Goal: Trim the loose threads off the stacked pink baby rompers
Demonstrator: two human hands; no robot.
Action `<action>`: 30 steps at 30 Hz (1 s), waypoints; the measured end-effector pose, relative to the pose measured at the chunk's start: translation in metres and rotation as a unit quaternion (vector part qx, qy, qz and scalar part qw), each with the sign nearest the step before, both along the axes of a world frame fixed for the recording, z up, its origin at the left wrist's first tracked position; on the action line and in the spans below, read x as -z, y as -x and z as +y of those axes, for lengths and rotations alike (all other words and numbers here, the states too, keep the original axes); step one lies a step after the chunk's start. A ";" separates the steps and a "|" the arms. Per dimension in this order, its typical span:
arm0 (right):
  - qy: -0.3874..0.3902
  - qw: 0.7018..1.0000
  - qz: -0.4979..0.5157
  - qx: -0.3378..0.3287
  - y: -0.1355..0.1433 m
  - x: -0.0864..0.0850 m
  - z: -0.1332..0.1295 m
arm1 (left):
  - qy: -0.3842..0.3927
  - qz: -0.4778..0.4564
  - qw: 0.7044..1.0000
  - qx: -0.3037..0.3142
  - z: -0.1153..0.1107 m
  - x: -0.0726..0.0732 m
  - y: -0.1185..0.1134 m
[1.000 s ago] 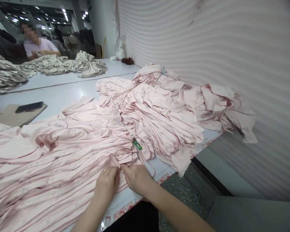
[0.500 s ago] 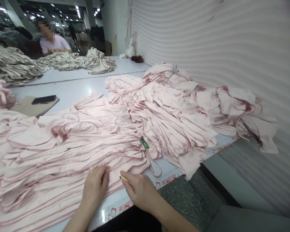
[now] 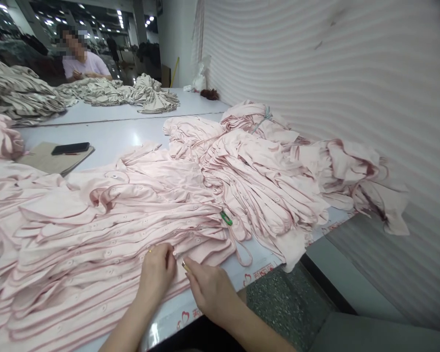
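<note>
Layered pale pink garments (image 3: 106,234) with darker pink piping and white buttons lie in a long stack on the table. My left hand (image 3: 157,270) is closed at the near edge of the stack, thumb and fingers pinching pink fabric beside a button. Just to its right, my right hand (image 3: 210,289) is closed around a small brass-coloured tool (image 3: 185,265). Only the tool's end shows between thumb and finger; its kind is hidden. The tool's end points toward my left fingers, a small gap away. A green safety pin (image 3: 226,218) rests on the garments' right end.
More pink garments (image 3: 264,181) are heaped to the right, one bundle tied with a bluish strip (image 3: 267,113). A phone (image 3: 70,148) lies on a brown pad (image 3: 40,157). Greyish garments (image 3: 150,93) cover the far table, where a person (image 3: 86,64) sits. The table's front edge (image 3: 205,313) is near me.
My left hand has moved slightly right and up, closer to my right hand, and a button now shows at its fingertips. My right hand keeps its grip on the tool. The view has shifted a little.
</note>
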State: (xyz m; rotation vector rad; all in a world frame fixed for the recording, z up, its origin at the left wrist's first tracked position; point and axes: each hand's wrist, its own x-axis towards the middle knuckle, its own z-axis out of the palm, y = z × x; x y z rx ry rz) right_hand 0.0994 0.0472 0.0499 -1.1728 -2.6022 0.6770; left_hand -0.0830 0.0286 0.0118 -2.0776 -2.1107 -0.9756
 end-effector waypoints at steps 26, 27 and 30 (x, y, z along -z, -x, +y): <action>-0.024 0.998 -0.053 -0.004 0.068 0.004 -0.037 | -0.024 -0.101 0.993 -0.050 -0.053 0.007 0.048; -0.020 0.999 -0.035 -0.007 0.064 0.002 -0.038 | -0.014 -0.114 0.992 -0.051 -0.052 0.007 0.048; -0.028 0.998 -0.053 0.000 0.067 0.001 -0.042 | -0.015 -0.121 0.992 -0.018 -0.052 0.006 0.049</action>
